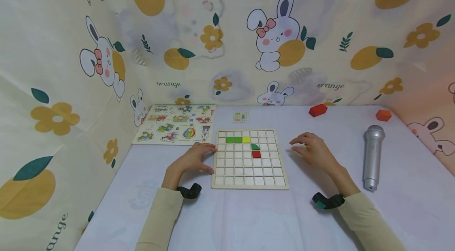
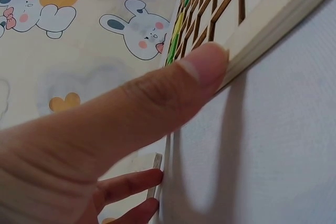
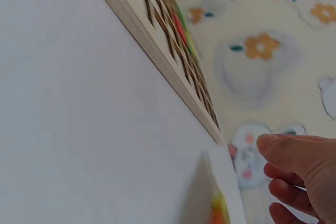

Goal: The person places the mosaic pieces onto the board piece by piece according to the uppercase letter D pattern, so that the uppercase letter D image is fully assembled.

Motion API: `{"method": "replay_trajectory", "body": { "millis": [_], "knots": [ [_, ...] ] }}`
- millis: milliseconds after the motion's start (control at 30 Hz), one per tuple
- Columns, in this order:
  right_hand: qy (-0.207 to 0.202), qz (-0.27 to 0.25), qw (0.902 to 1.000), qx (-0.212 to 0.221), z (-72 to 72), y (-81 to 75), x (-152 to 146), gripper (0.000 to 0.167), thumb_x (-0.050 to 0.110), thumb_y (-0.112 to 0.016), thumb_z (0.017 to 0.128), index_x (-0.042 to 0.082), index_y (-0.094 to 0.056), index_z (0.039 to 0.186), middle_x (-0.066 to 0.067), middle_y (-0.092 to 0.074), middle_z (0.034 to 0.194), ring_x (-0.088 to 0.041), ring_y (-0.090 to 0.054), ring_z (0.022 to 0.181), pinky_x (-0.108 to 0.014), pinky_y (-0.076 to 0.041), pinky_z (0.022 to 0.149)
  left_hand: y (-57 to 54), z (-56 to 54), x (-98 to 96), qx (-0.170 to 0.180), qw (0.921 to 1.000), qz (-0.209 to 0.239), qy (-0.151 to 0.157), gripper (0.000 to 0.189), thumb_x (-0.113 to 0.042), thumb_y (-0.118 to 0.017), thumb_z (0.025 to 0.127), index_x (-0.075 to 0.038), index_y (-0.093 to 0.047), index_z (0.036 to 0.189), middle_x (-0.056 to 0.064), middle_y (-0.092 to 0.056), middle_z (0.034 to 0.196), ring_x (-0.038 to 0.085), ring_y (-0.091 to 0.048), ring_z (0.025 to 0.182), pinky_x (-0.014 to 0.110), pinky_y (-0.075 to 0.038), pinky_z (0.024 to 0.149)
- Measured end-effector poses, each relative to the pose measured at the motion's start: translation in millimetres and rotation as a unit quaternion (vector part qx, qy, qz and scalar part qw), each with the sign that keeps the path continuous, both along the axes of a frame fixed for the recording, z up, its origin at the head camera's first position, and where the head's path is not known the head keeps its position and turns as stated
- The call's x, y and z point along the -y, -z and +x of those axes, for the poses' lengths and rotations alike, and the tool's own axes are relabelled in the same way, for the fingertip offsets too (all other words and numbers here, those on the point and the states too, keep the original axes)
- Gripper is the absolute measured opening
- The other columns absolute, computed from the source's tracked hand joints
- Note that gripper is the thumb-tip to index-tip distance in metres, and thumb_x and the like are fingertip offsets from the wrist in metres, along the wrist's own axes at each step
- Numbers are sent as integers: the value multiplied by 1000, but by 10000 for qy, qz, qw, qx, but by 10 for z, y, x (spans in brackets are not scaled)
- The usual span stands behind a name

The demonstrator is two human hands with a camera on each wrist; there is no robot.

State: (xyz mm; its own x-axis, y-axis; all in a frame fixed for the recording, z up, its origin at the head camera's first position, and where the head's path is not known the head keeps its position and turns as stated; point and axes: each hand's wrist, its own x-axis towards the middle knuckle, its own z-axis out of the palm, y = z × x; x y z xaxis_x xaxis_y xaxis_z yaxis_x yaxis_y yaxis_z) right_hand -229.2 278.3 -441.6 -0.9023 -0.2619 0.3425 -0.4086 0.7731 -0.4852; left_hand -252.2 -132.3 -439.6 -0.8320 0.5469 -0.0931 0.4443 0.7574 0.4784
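A pale wooden grid board lies flat on the table. Along its second row sit two green squares and a yellow square; lower right of them are a green quarter-round tile and a red square. My left hand rests at the board's left side, fingers and thumb spread, the thumb tip right at the edge in the left wrist view. To the right of the board hovers my right hand, fingers loosely bent, nothing seen between thumb and fingers.
A small pattern card lies behind the board, and a picture puzzle board at the back left. Two red blocks stand at the back right. A silver microphone lies beyond my right hand. Printed cloth walls enclose the table.
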Motion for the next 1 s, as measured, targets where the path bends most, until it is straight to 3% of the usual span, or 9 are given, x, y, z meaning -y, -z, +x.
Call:
{"method": "replay_trajectory", "body": {
  "millis": [167,400,633,1000],
  "knots": [
    [326,80,9994,40,48,-46,-263,17,6,-72,79,5,-71,96,-10,-64,94,-28,-55,89,-47,-51,75,-12,8,0,-11,10000,6,-37,74,-33,-85,64,-12,-55,129,4,-46,140,25,-34,130,41,-28,110],
    [877,202,9912,971,95,-98,-475,21,20,-73,81,6,-72,97,-11,-63,97,-28,-52,92,-39,-49,75,-20,12,2,-6,10000,44,-12,74,-32,-85,65,-11,-55,129,4,-46,140,25,-34,130,41,-27,110],
    [760,282,9882,1296,111,-76,-542,17,17,-73,80,5,-72,93,-11,-62,95,-26,-51,87,-29,-47,69,-10,7,2,11,9999,94,-33,74,-32,-85,64,-11,-56,128,4,-46,140,25,-34,130,41,-27,111],
    [798,489,9850,1449,81,-22,-569,23,17,-76,77,3,-70,95,-9,-62,91,-25,-52,85,-37,-48,74,2,6,0,23,9999,106,-35,74,-33,-85,64,-12,-56,129,3,-45,140,25,-34,131,41,-27,110]
  ]
}}
